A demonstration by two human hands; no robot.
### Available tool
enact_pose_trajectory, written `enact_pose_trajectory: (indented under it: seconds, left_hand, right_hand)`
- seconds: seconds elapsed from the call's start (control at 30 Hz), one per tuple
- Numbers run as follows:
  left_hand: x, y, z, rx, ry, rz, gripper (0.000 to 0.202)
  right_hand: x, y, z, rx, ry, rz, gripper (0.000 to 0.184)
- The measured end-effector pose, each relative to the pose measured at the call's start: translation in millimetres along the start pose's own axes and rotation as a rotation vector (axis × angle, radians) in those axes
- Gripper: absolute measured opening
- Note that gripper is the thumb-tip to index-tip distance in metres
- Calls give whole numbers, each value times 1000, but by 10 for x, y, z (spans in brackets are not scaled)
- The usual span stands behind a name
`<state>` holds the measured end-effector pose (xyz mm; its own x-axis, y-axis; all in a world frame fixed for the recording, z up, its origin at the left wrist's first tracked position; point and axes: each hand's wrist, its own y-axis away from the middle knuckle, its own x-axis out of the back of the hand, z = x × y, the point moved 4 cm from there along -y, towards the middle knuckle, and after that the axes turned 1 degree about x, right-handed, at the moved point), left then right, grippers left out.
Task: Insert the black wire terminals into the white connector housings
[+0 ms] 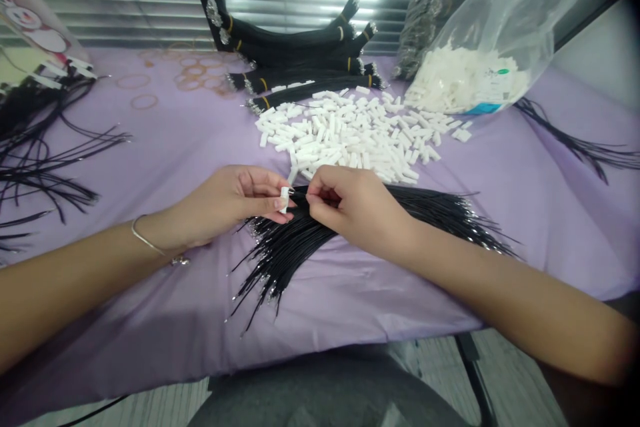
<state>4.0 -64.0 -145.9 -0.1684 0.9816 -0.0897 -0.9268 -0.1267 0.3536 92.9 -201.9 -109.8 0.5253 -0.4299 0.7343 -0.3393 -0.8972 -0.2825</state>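
Note:
My left hand (235, 197) pinches a small white plastic connector housing (285, 199) between thumb and fingers. My right hand (353, 205) is shut on the tips of black wires right at that housing, and its fingers hide the exact point where they meet. A wide fan of thin black wires (320, 230) with shiny metal ends lies under and in front of my right hand. A loose pile of white connector housings (350, 133) sits just beyond both hands on the lilac tablecloth (160, 147).
Bundled black cables with metal ends (300, 60) lie at the back, beside rubber bands (193, 73). A clear plastic bag of white housings (475, 60) stands back right, next to a bag of dark parts (435, 13). Loose black wires (45, 153) lie at left, with more (580, 147) at right.

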Motion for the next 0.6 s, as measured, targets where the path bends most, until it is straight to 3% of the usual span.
enact_pose_trajectory:
  seconds: [0.6]
  left_hand:
    - [-31, 3, 27, -9, -32, 19, 16]
  right_hand:
    - [10, -9, 5, -71, -26, 20, 7]
